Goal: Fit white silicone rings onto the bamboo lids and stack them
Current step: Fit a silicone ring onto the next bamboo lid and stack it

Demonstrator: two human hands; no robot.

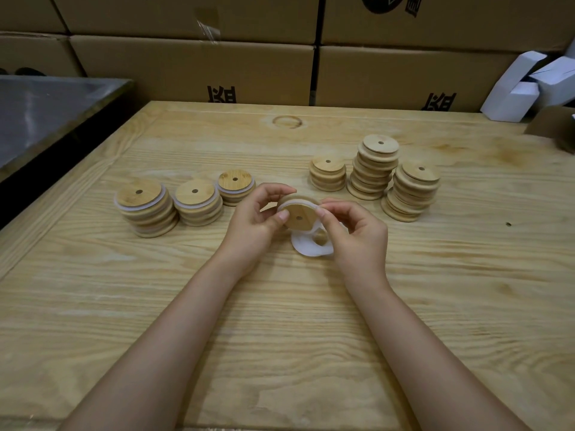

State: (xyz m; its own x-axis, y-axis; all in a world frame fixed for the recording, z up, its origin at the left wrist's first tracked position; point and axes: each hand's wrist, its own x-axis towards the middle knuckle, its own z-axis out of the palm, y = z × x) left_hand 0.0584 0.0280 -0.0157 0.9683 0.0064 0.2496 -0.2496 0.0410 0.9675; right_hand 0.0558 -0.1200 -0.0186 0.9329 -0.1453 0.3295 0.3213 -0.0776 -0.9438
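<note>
Two hands share one bamboo lid [300, 216], held tilted w/ its holed face toward the wearer, prob. so the rim groove stays in sight while the white silicone ring [292, 203] goes on. Left hand [258, 219]: thumb pressed flat on the lid face, other fingers curled round the far edge, acting as the clamp. Right hand [357, 234]: thumb + forefinger pinch the ring at the lid's right rim, rest of the fingers loosely curled; looks like the last stretch is being seated. The ring shows as a thin white band along the top edge, between the two thumbs. Loose rings [306, 248] lie on the table [280, 321] just under the right fingers, handy for the next grab. Ringed stacks [197, 203] sit beyond the left knuckles, bare stacks [373, 169] beyond the right fingertips: done vs. to-do, I'd guess.
</note>
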